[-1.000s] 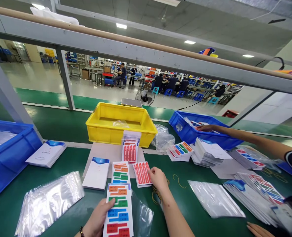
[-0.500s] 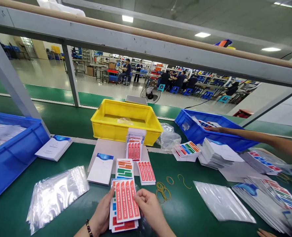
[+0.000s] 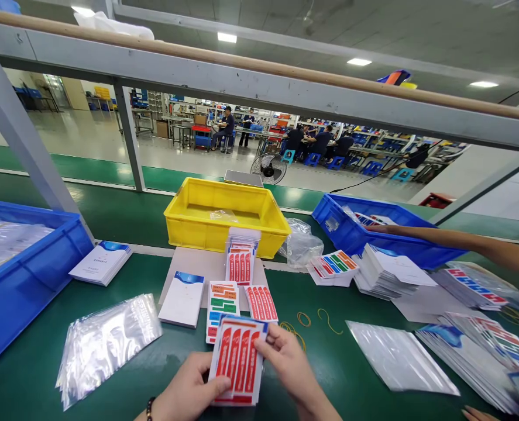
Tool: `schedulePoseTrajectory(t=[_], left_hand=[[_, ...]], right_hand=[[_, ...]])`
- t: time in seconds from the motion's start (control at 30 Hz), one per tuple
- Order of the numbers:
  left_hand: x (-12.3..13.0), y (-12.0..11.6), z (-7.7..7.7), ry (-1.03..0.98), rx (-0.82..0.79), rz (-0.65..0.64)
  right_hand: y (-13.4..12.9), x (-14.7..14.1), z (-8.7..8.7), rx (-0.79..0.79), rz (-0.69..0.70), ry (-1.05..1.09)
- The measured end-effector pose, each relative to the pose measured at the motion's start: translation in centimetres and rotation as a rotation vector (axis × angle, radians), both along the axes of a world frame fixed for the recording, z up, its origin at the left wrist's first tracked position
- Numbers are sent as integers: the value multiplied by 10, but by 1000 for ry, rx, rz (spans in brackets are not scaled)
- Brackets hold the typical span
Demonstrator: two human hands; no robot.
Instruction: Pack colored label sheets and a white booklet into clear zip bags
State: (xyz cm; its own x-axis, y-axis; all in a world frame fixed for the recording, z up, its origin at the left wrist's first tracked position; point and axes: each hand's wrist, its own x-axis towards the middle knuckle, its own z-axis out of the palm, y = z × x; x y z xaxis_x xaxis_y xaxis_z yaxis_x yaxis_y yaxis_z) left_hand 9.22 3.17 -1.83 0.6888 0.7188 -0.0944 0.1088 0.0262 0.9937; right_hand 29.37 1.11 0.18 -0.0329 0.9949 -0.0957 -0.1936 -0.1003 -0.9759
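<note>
At the near middle of the table, both hands grip a stack of sheets: the left hand pinches its lower left, thumb on the front, and the right hand holds its upper right, its thumb also on the front. This set looks mostly gathered, with a red-striped sheet on top; whether a bag surrounds it, I cannot tell. Farther off, a bagged pile against the yellow bin seems finished. Much appears left: coloured sheets and red sheets lie loose just beyond the stack, booklets to their left, and flat clear bags nearer on the left. Rubber bands lie right of the red sheets. At far right, another person's arm reaches into a blue bin, well apart from these hands. The near piles crowd the space ahead; otherwise, little seems to obstruct them.
</note>
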Motion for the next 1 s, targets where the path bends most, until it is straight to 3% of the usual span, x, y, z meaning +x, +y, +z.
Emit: schedulePoseTrajectory(t=[0.13, 0.2, 0.27, 0.53, 0.8, 1.0], left_hand=[[-6, 0, 23, 240, 635, -26], [-7, 1, 31, 234, 845, -56], [-7, 1, 37, 179, 942, -63], [-13, 4, 42, 141, 905, 120], [-11, -1, 42, -45, 938, 247], [-11, -4, 49, -15, 966, 214]], right_hand=[[2, 11, 22, 141, -378, 88], [3, 9, 30, 187, -428, 104], [2, 5, 36, 217, -382, 59], [-3, 2, 50, 293, -242, -269], [-11, 2, 47, 400, 35, -611], [-17, -2, 53, 464, 279, -787]])
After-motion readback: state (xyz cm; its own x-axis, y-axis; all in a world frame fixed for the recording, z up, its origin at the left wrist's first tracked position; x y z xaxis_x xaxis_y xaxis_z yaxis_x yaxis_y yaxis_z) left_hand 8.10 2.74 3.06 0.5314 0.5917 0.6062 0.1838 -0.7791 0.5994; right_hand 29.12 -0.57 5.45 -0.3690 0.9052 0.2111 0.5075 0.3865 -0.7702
